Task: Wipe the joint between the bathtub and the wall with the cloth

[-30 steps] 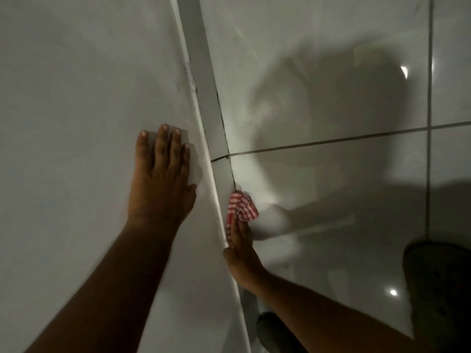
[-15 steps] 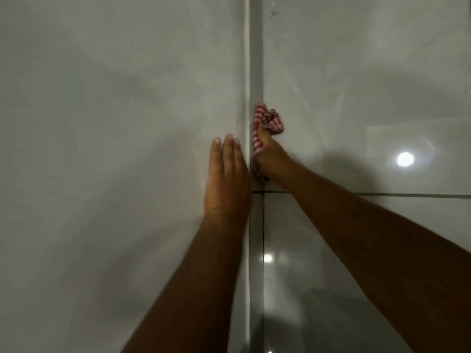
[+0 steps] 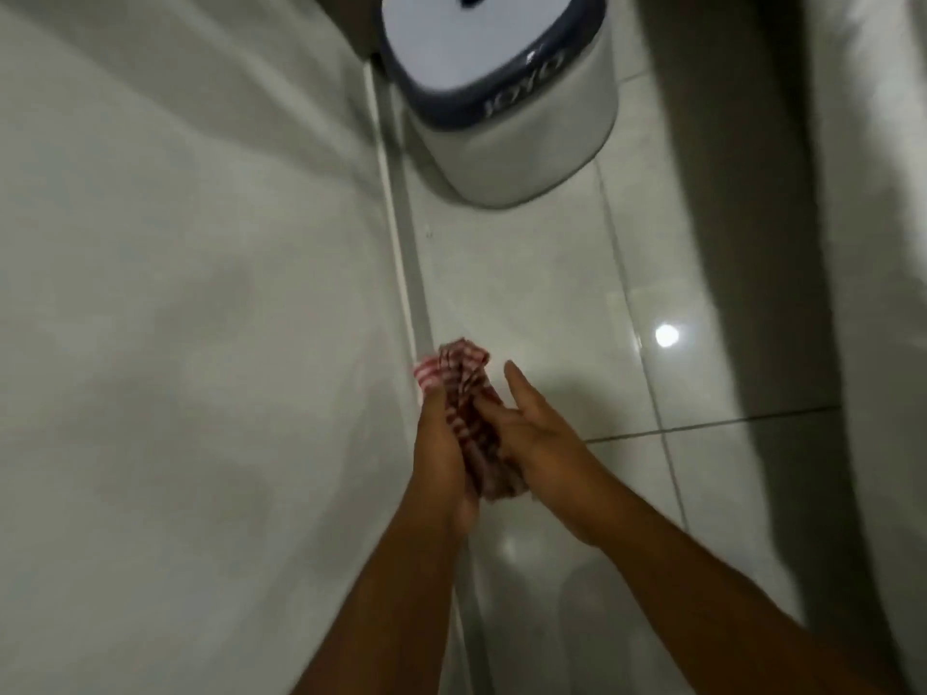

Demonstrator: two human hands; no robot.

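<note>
A red-and-white striped cloth (image 3: 464, 393) is bunched between both my hands, just right of the grey joint (image 3: 409, 263) that runs between the pale bathtub surface (image 3: 175, 318) on the left and the glossy tiled surface (image 3: 542, 303) on the right. My left hand (image 3: 441, 453) clasps the cloth from the left. My right hand (image 3: 531, 433) presses it from the right, with one finger stretched out. The cloth's top end touches the joint line.
A white plastic container with a dark blue rim (image 3: 501, 82) stands at the top, close to the joint. A pale curtain or wall edge (image 3: 878, 293) runs down the right side. A lamp's reflection (image 3: 666, 335) glints on the tile.
My left hand has left the tub surface and now holds the cloth together with my right hand. The view has shifted, bringing the white container into sight at the top.
</note>
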